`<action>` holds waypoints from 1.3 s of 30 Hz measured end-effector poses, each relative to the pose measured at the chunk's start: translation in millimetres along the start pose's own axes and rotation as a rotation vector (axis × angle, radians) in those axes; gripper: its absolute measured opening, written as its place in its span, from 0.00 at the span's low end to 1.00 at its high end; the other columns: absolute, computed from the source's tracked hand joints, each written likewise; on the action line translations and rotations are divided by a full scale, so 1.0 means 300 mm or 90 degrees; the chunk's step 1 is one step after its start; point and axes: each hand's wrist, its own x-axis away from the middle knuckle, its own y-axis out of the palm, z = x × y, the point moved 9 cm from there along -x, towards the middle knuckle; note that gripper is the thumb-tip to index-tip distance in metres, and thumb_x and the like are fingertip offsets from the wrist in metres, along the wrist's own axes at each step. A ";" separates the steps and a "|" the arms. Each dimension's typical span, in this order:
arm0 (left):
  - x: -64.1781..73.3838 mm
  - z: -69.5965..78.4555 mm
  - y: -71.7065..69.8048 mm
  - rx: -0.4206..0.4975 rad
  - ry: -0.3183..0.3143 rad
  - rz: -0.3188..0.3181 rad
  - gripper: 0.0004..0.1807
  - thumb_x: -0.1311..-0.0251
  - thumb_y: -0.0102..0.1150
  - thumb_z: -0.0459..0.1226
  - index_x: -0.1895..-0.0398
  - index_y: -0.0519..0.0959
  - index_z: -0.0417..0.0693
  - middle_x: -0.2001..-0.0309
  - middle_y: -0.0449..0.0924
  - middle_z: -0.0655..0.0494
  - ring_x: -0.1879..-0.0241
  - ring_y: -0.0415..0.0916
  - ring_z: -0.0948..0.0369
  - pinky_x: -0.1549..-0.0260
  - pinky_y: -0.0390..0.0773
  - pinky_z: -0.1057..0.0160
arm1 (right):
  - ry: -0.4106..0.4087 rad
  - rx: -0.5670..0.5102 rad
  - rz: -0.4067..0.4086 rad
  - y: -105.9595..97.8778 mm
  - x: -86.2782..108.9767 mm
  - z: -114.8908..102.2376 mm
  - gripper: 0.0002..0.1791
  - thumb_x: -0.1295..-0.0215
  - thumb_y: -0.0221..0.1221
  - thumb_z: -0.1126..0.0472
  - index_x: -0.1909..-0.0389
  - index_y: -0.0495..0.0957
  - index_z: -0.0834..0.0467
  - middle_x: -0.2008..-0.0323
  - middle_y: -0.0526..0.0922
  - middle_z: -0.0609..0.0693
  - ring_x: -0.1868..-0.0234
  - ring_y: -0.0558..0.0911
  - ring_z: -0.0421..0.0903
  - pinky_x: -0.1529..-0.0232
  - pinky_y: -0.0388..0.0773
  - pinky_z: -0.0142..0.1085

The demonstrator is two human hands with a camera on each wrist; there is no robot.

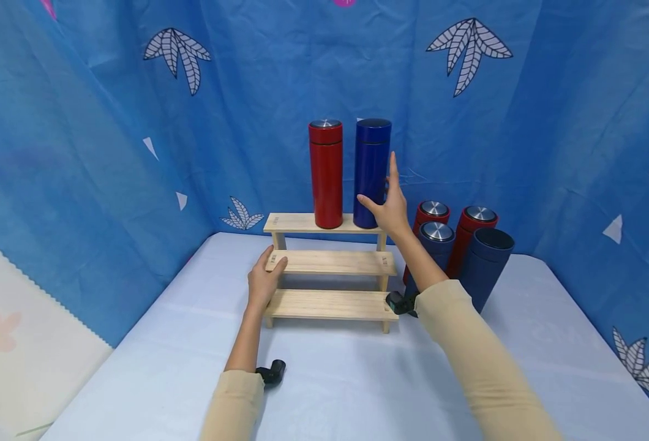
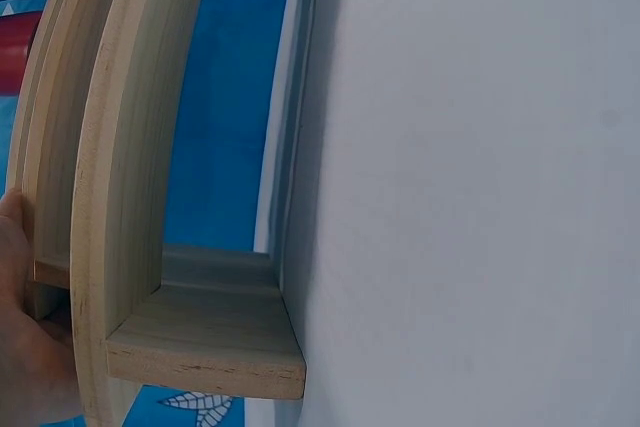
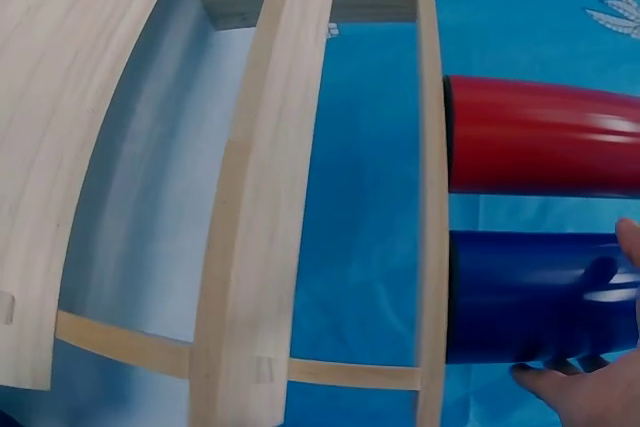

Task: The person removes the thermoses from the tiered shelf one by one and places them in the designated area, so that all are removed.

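A three-tier wooden display stand [image 1: 332, 262] stands on the table. My left hand [image 1: 262, 282] grips the left end of its middle board, thumb over the top. On the top board a red thermos flask [image 1: 327, 177] stands upright. To its right is an upright blue thermos flask [image 1: 370, 171], its base on the same board. My right hand [image 1: 392, 211] holds the blue flask from the right. The thumb crosses its front, the index finger points up along its side, and other fingers reach behind it, as the right wrist view shows.
Several more flasks stand at the table's right, partly behind my right arm: among them a red one [image 1: 476, 229] and a dark blue one [image 1: 487, 263]. Blue patterned cloth [image 1: 280, 92] hangs behind the white-covered table [image 1: 324, 380].
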 end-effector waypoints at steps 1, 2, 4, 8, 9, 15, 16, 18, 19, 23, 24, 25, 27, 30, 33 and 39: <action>-0.001 0.000 0.001 0.000 -0.001 0.000 0.39 0.42 0.54 0.57 0.31 0.59 0.50 0.34 0.61 0.47 0.35 0.57 0.48 0.39 0.59 0.49 | 0.002 0.003 -0.002 0.004 0.001 0.003 0.55 0.42 0.64 0.55 0.29 0.31 0.33 0.32 0.55 0.56 0.35 0.61 0.55 0.40 0.61 0.54; -0.002 0.001 0.002 -0.002 0.000 -0.001 0.39 0.42 0.54 0.57 0.31 0.59 0.50 0.34 0.61 0.47 0.35 0.57 0.48 0.39 0.59 0.49 | 0.003 0.003 -0.003 0.007 0.001 0.007 0.55 0.42 0.64 0.56 0.29 0.31 0.33 0.32 0.55 0.55 0.35 0.61 0.54 0.40 0.61 0.54; -0.004 0.003 0.004 -0.003 0.001 -0.002 0.39 0.42 0.54 0.57 0.31 0.59 0.50 0.34 0.61 0.47 0.35 0.57 0.48 0.38 0.58 0.50 | 0.002 0.005 -0.002 0.011 0.000 0.012 0.55 0.42 0.63 0.57 0.29 0.30 0.34 0.31 0.53 0.53 0.35 0.61 0.54 0.39 0.60 0.54; -0.007 0.006 0.006 -0.004 0.004 -0.001 0.38 0.42 0.54 0.57 0.31 0.60 0.51 0.34 0.61 0.47 0.35 0.57 0.49 0.39 0.59 0.50 | -0.009 0.008 0.007 0.014 -0.006 0.019 0.55 0.41 0.62 0.59 0.29 0.30 0.36 0.28 0.46 0.48 0.33 0.58 0.52 0.38 0.58 0.53; -0.008 0.006 0.006 -0.003 0.004 0.000 0.38 0.42 0.54 0.57 0.31 0.60 0.51 0.34 0.61 0.47 0.35 0.57 0.49 0.39 0.59 0.50 | -0.011 0.009 0.009 0.014 -0.007 0.021 0.54 0.41 0.62 0.60 0.29 0.30 0.36 0.28 0.45 0.46 0.33 0.58 0.52 0.37 0.57 0.53; -0.004 0.003 0.011 -0.007 -0.007 -0.002 0.39 0.42 0.54 0.57 0.31 0.59 0.52 0.35 0.62 0.47 0.36 0.59 0.48 0.40 0.61 0.49 | -0.007 0.026 0.033 0.004 0.007 0.025 0.53 0.41 0.62 0.58 0.29 0.32 0.34 0.29 0.47 0.47 0.33 0.58 0.52 0.38 0.59 0.53; -0.004 0.002 0.012 -0.007 -0.008 -0.001 0.39 0.42 0.54 0.57 0.31 0.59 0.52 0.35 0.63 0.46 0.36 0.59 0.48 0.40 0.61 0.49 | -0.008 0.027 0.037 0.001 0.012 0.023 0.53 0.41 0.62 0.58 0.29 0.32 0.34 0.29 0.48 0.49 0.34 0.59 0.53 0.39 0.60 0.53; -0.004 0.002 0.012 -0.010 -0.010 0.002 0.38 0.42 0.54 0.57 0.31 0.59 0.53 0.36 0.64 0.47 0.37 0.60 0.48 0.40 0.62 0.50 | -0.010 0.025 0.046 -0.005 0.023 0.017 0.53 0.42 0.63 0.58 0.29 0.33 0.34 0.30 0.52 0.51 0.35 0.61 0.53 0.40 0.62 0.54; -0.004 0.003 0.011 -0.011 -0.009 0.003 0.38 0.42 0.54 0.57 0.31 0.59 0.53 0.36 0.64 0.47 0.37 0.61 0.48 0.41 0.62 0.50 | -0.013 0.022 0.050 -0.007 0.030 0.014 0.53 0.42 0.63 0.58 0.29 0.34 0.34 0.31 0.53 0.52 0.35 0.61 0.53 0.41 0.63 0.54; -0.005 0.006 0.009 -0.012 -0.005 0.009 0.37 0.41 0.54 0.56 0.31 0.60 0.53 0.36 0.64 0.47 0.37 0.61 0.49 0.40 0.62 0.50 | -0.028 0.001 0.062 -0.016 0.060 -0.001 0.52 0.42 0.63 0.58 0.28 0.36 0.35 0.34 0.58 0.56 0.38 0.64 0.54 0.43 0.65 0.56; -0.005 0.006 0.008 -0.012 -0.003 0.009 0.37 0.41 0.54 0.56 0.31 0.60 0.53 0.36 0.64 0.47 0.37 0.60 0.48 0.40 0.62 0.50 | -0.032 -0.004 0.064 -0.019 0.068 -0.004 0.52 0.42 0.63 0.58 0.28 0.36 0.35 0.35 0.59 0.57 0.38 0.65 0.55 0.44 0.65 0.56; -0.005 0.007 0.008 -0.011 -0.002 0.009 0.37 0.41 0.54 0.56 0.31 0.60 0.52 0.36 0.64 0.47 0.37 0.60 0.48 0.40 0.62 0.50 | -0.036 -0.010 0.067 -0.021 0.077 -0.007 0.52 0.42 0.63 0.58 0.28 0.37 0.35 0.35 0.60 0.57 0.39 0.65 0.55 0.44 0.66 0.57; -0.006 0.006 0.009 -0.009 0.000 0.007 0.37 0.41 0.53 0.57 0.31 0.60 0.52 0.36 0.64 0.47 0.37 0.60 0.48 0.41 0.62 0.50 | -0.046 -0.019 0.072 -0.029 0.095 -0.014 0.51 0.42 0.63 0.58 0.28 0.38 0.35 0.36 0.60 0.58 0.39 0.66 0.55 0.46 0.67 0.58; -0.006 0.002 0.010 -0.006 -0.001 0.003 0.38 0.42 0.53 0.57 0.31 0.60 0.53 0.36 0.64 0.47 0.37 0.61 0.48 0.41 0.62 0.50 | -0.063 -0.027 0.076 -0.042 0.123 -0.023 0.51 0.43 0.64 0.58 0.29 0.39 0.34 0.36 0.60 0.58 0.40 0.67 0.56 0.47 0.68 0.58; -0.004 -0.003 0.009 -0.006 -0.006 0.000 0.38 0.42 0.54 0.58 0.31 0.60 0.54 0.35 0.63 0.47 0.37 0.60 0.48 0.41 0.62 0.49 | -0.086 -0.030 0.078 -0.055 0.155 -0.034 0.51 0.43 0.64 0.57 0.28 0.40 0.35 0.36 0.60 0.58 0.41 0.69 0.57 0.48 0.70 0.57; 0.003 -0.003 0.003 -0.007 -0.009 0.002 0.38 0.42 0.54 0.58 0.31 0.60 0.54 0.35 0.63 0.46 0.37 0.60 0.47 0.40 0.61 0.48 | -0.097 -0.046 0.066 -0.080 0.230 -0.046 0.52 0.44 0.65 0.57 0.28 0.40 0.35 0.37 0.63 0.59 0.43 0.71 0.57 0.48 0.70 0.55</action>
